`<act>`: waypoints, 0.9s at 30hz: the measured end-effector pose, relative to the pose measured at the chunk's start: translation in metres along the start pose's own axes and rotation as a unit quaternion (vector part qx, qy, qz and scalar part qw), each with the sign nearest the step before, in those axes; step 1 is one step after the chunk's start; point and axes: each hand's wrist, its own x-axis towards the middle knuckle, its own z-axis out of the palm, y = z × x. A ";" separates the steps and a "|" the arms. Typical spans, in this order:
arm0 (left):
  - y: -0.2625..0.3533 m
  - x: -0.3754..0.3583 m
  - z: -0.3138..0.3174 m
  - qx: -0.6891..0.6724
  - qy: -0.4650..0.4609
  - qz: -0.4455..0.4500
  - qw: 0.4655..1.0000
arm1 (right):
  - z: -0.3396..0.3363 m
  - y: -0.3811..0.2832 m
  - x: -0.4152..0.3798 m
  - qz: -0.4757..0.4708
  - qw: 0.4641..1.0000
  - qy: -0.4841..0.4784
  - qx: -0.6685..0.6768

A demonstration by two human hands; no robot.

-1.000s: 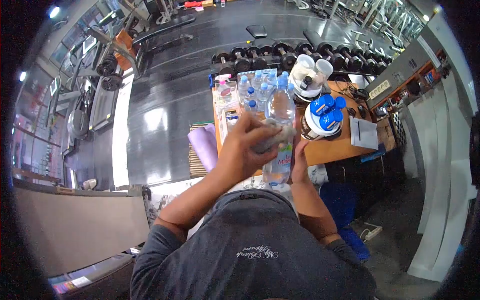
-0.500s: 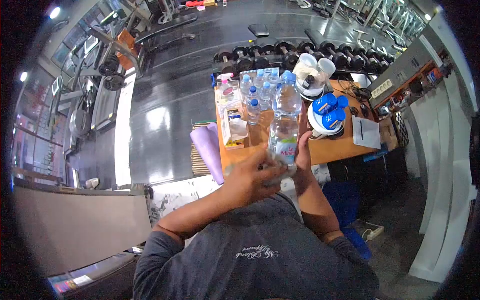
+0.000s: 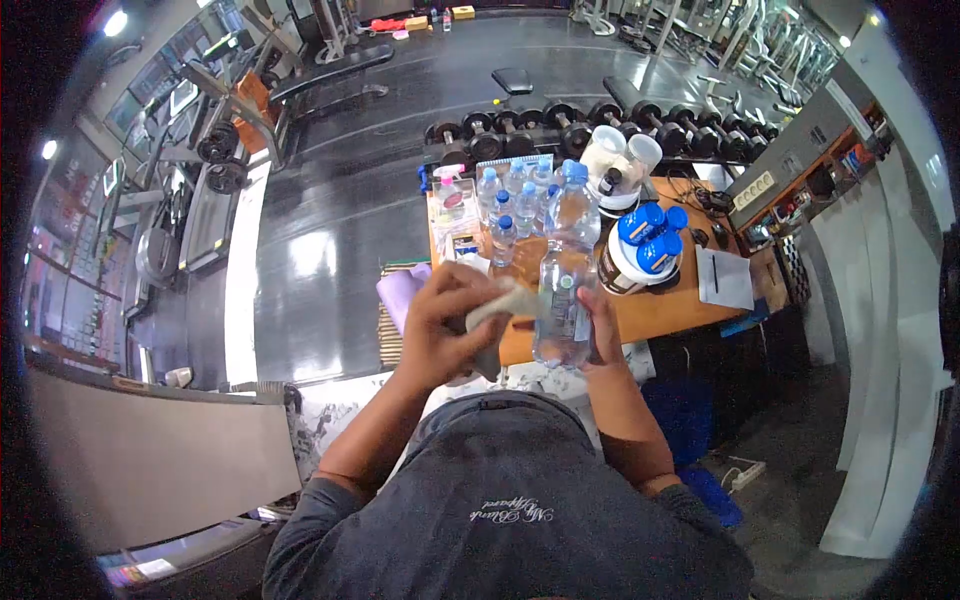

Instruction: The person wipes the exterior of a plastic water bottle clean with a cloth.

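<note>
One large blue-capped plastic bottle (image 3: 570,225) in right hand (image 3: 604,335), grip on its side, left hand (image 3: 435,325) grip clutching pale cloth (image 3: 512,302), smaller bottles (image 3: 503,243) on desk (image 3: 665,305).

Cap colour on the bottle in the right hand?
Blue cap, shown in the head view.

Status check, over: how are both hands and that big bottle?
Left grip: crumpled greyish cloth. Right grip: large clear plastic bottle, blue cap. No obstruction visible between them.
</note>
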 end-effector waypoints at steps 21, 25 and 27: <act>0.019 0.039 0.020 0.143 -0.062 0.008 0.988 | -0.019 0.031 -0.009 0.003 0.999 -0.035 0.011; 0.023 0.076 0.020 0.196 0.056 0.058 0.977 | 0.007 0.024 -0.019 0.001 0.996 -0.059 -0.074; 0.016 0.082 0.023 0.203 0.040 0.072 0.976 | 0.005 0.027 -0.017 0.000 0.994 -0.076 -0.075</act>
